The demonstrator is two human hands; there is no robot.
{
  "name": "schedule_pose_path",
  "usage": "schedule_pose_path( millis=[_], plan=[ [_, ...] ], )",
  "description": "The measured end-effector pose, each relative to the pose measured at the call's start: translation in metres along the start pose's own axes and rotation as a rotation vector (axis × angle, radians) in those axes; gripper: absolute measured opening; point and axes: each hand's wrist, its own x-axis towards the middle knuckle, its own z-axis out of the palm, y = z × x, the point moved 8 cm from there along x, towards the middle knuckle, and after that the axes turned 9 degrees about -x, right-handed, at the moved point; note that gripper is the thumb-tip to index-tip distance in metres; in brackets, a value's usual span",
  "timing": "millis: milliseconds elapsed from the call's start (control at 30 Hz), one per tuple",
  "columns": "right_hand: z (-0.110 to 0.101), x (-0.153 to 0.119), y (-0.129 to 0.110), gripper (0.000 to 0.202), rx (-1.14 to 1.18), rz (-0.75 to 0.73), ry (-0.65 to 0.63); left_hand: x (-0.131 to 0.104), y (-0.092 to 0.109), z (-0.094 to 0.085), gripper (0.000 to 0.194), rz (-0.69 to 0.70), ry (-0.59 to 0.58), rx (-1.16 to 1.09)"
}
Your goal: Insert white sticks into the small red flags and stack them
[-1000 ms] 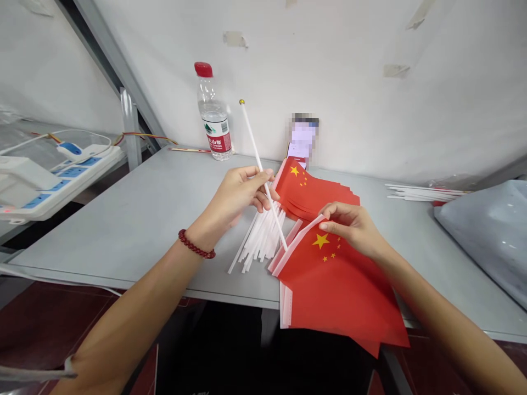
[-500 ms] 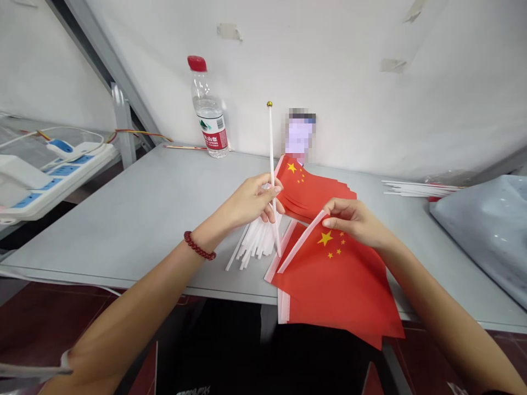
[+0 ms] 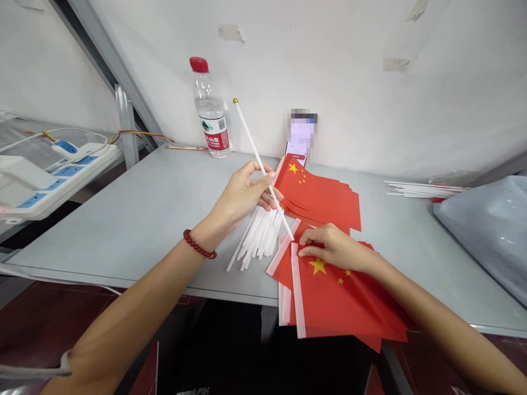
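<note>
My left hand pinches a white flagpole with a gold ball on its upper end. The pole leans to the left, and its lower end is close to the top of a flag's white sleeve. That red flag with yellow stars is pinched near its upper left corner by my right hand, its white sleeve hanging almost straight down. Beneath it lie more red flags, partly covered. A bundle of white sticks rests below my left hand. Behind my hands is a fanned stack of red flags.
A water bottle with a red cap stands at the back left. A phone leans on the wall. Several white sticks and a grey plastic bag lie at the right. A power strip is at the left.
The flagpole has tilted, its ball going left and its lower end right. My right hand has moved down and left, turning the flag so its sleeve hangs nearly upright.
</note>
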Motion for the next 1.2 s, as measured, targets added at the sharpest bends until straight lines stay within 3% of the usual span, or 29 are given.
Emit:
schedule_pose_path(
  millis=[267, 700, 800, 1200],
  plan=[
    [-0.005, -0.003, -0.015, 0.013, -0.045, -0.122, 0.087, -0.001, -0.008, 0.011, 0.024, -0.016, -0.034, 0.051],
    [-0.009, -0.005, -0.015, 0.013, -0.058, -0.099, 0.153, -0.006, -0.006, 0.017, 0.031, -0.023, -0.063, -0.055],
    [-0.008, -0.005, -0.016, 0.012, -0.057, -0.100, 0.145, -0.005, -0.009, 0.015, 0.025, -0.054, -0.060, -0.079],
    [-0.012, -0.007, -0.022, 0.014, -0.066, -0.134, 0.169, -0.005, -0.013, 0.018, 0.028, -0.045, -0.048, -0.033]
  ],
)
